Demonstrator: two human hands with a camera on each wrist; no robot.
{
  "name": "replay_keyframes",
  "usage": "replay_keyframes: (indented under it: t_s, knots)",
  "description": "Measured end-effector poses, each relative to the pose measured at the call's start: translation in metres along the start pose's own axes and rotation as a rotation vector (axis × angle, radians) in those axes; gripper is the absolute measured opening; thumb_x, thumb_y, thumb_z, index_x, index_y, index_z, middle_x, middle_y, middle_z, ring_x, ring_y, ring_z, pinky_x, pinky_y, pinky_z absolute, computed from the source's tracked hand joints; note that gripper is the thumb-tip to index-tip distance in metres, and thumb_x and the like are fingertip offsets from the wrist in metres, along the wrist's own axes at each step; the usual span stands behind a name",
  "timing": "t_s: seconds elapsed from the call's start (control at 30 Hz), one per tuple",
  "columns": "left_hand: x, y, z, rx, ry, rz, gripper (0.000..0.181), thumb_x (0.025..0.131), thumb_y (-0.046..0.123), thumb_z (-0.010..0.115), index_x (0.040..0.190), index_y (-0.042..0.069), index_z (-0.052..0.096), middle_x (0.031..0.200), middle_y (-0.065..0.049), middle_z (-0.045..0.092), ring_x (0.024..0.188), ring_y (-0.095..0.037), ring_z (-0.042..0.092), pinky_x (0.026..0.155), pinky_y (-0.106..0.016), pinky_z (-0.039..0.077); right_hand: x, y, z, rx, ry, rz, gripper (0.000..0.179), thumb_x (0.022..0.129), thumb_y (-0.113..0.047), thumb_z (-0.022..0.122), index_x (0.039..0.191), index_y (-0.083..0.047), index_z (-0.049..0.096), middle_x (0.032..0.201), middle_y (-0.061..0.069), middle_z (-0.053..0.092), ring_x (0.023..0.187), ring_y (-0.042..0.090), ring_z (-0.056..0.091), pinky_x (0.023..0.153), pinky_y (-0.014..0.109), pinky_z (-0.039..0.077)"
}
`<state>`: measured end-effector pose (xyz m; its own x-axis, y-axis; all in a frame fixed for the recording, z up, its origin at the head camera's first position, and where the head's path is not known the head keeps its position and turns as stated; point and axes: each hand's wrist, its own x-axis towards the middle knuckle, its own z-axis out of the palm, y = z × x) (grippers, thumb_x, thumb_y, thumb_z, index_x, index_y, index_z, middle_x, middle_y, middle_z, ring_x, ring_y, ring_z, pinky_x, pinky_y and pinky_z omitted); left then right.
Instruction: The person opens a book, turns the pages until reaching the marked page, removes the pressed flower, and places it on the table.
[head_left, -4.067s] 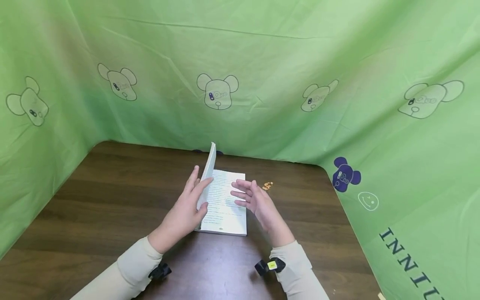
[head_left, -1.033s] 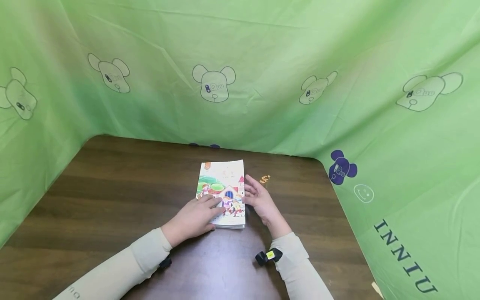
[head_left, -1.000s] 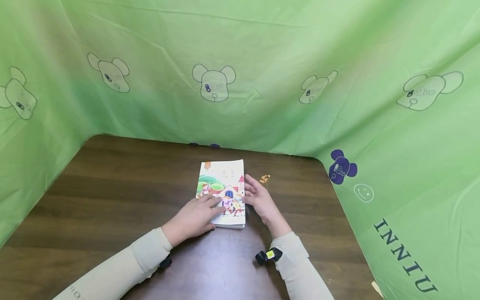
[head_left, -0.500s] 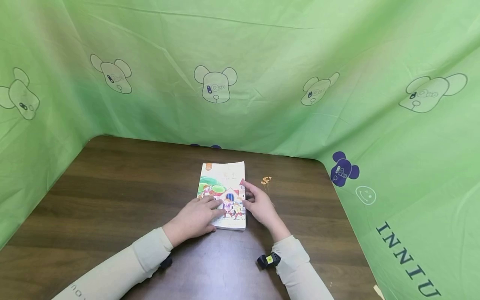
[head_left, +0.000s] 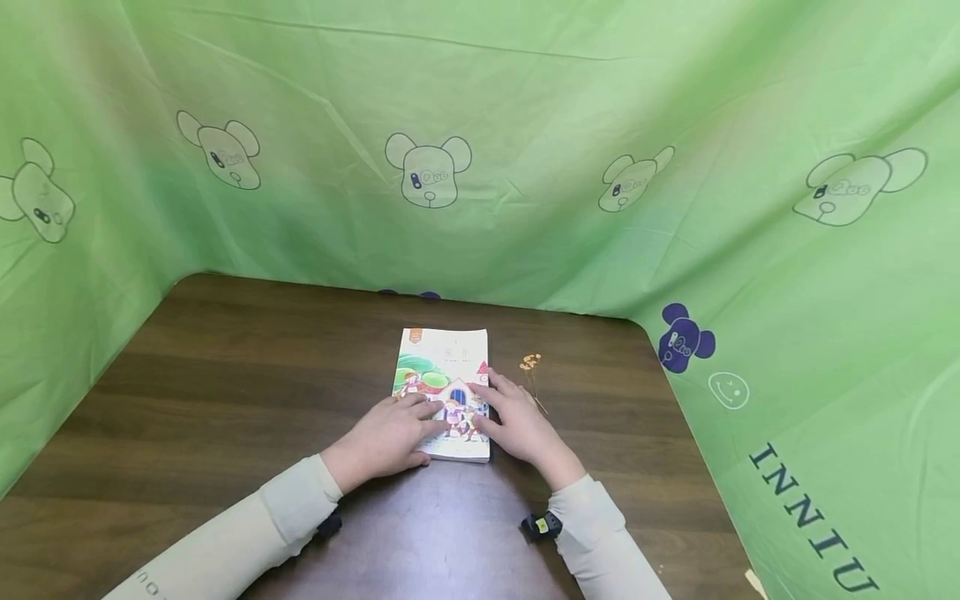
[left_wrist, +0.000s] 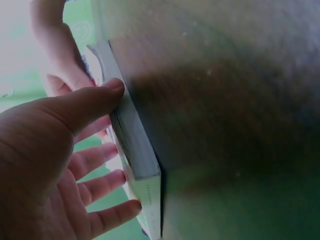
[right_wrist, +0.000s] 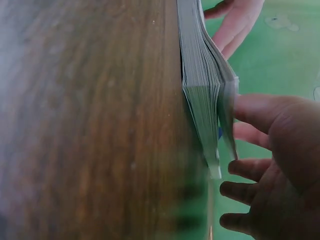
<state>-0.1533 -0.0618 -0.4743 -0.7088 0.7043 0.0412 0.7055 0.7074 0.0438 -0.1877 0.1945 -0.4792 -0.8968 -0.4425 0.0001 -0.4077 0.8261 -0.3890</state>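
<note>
A closed paperback book (head_left: 442, 346) with an illustrated cover of children and a house lies on the table. My left hand (head_left: 386, 437) rests on its lower left, fingers spread over the cover. In the left wrist view that hand's thumb (left_wrist: 102, 97) touches the page edges at the bottom. On the right side, my right hand (head_left: 521, 425) lays its fingertips on the cover. The right wrist view shows the book's pages (right_wrist: 200, 75) from the edge, the upper part standing slightly apart from the block below, with the right thumb (right_wrist: 255, 111) against it.
Right of the book lies a thin sprig of orange dried flowers (head_left: 531, 362) on the brown wooden table (head_left: 247, 375). A green printed cloth (head_left: 525, 250) hangs round the back and sides. A small pale object (head_left: 756, 583) sits at the right table edge.
The book stood open about four seconds ago, its left part raised; now it is closed. My right hand has shifted left from the book's edge onto the cover. The left hand stays put lately.
</note>
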Motion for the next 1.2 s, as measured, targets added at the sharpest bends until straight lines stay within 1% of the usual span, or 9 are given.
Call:
replay_keyframes:
  t_s: [0.1,0.27,0.33,0.47,0.6,0.77,0.9,1.03,1.2]
  knots:
    - [-0.002,-0.003,-0.001,-0.037,0.0,-0.002,0.056,0.09,0.045,0.077,0.142,0.027,0.063,0.152,-0.004,0.054,0.144,-0.03,0.045,0.111,-0.054,0.044,-0.002,0.0,0.0,-0.049,-0.03,-0.013,0.056,0.1,-0.036,0.065,0.152,-0.021,0.052,0.166,0.016,0.031,0.152,0.04,0.031,0.122,0.062,0.023]
    - [-0.006,-0.011,-0.003,-0.106,-0.006,-0.016,0.054,0.091,0.048,0.075,0.139,0.025,0.066,0.154,-0.004,0.052,0.148,-0.032,0.039,0.114,-0.057,0.038,-0.005,0.0,-0.001,-0.103,-0.049,-0.051,0.054,0.1,-0.036,0.064,0.151,-0.018,0.054,0.167,0.015,0.03,0.151,0.041,0.032,0.119,0.065,0.025]
    - [-0.008,-0.015,-0.005,-0.125,-0.013,-0.023,0.053,0.092,0.049,0.073,0.138,0.024,0.067,0.154,-0.004,0.053,0.148,-0.031,0.041,0.114,-0.057,0.038,-0.006,0.0,0.0,-0.119,-0.055,-0.07,0.053,0.101,-0.035,0.063,0.15,-0.017,0.055,0.166,0.014,0.031,0.151,0.041,0.032,0.119,0.067,0.025]
    - [-0.009,-0.019,-0.008,-0.141,-0.051,-0.041,0.05,0.095,0.049,0.069,0.139,0.024,0.066,0.155,-0.002,0.052,0.146,-0.029,0.044,0.114,-0.055,0.039,-0.008,0.0,-0.002,-0.134,-0.057,-0.117,0.051,0.1,-0.033,0.065,0.147,-0.015,0.057,0.163,0.012,0.039,0.151,0.04,0.033,0.118,0.068,0.024]
    - [-0.009,-0.02,-0.01,-0.163,-0.072,-0.05,0.05,0.096,0.046,0.069,0.14,0.023,0.065,0.156,-0.003,0.051,0.146,-0.03,0.043,0.114,-0.055,0.039,-0.011,-0.001,-0.005,-0.166,-0.061,-0.172,0.05,0.1,-0.033,0.066,0.145,-0.013,0.059,0.159,0.014,0.045,0.15,0.039,0.035,0.118,0.068,0.023]
    - [-0.009,-0.019,-0.009,-0.179,-0.066,-0.058,0.049,0.096,0.044,0.071,0.139,0.022,0.066,0.155,-0.004,0.051,0.147,-0.032,0.042,0.115,-0.056,0.038,-0.015,-0.004,-0.009,-0.176,-0.074,-0.253,0.049,0.098,-0.034,0.069,0.142,-0.013,0.062,0.155,0.014,0.05,0.149,0.04,0.037,0.118,0.069,0.023]
    - [-0.01,-0.017,-0.007,-0.181,-0.054,-0.056,0.048,0.094,0.041,0.073,0.136,0.019,0.068,0.153,-0.007,0.054,0.147,-0.033,0.043,0.118,-0.052,0.036,-0.017,-0.006,-0.009,-0.176,-0.113,-0.318,0.047,0.097,-0.032,0.07,0.14,-0.014,0.064,0.155,0.012,0.05,0.148,0.038,0.04,0.118,0.067,0.024]
    - [-0.009,-0.016,-0.005,-0.199,-0.039,-0.043,0.047,0.093,0.038,0.076,0.134,0.016,0.069,0.151,-0.009,0.055,0.146,-0.034,0.043,0.12,-0.046,0.035,-0.018,-0.007,-0.01,-0.167,-0.131,-0.328,0.047,0.095,-0.031,0.073,0.138,-0.014,0.066,0.155,0.011,0.051,0.146,0.036,0.044,0.118,0.066,0.027]
    - [-0.008,-0.016,-0.004,-0.214,-0.042,-0.044,0.047,0.093,0.036,0.076,0.135,0.015,0.069,0.152,-0.009,0.054,0.147,-0.033,0.042,0.121,-0.044,0.034,-0.017,-0.007,-0.013,-0.141,-0.127,-0.308,0.046,0.093,-0.028,0.076,0.136,-0.013,0.068,0.153,0.011,0.053,0.144,0.035,0.046,0.116,0.066,0.03]
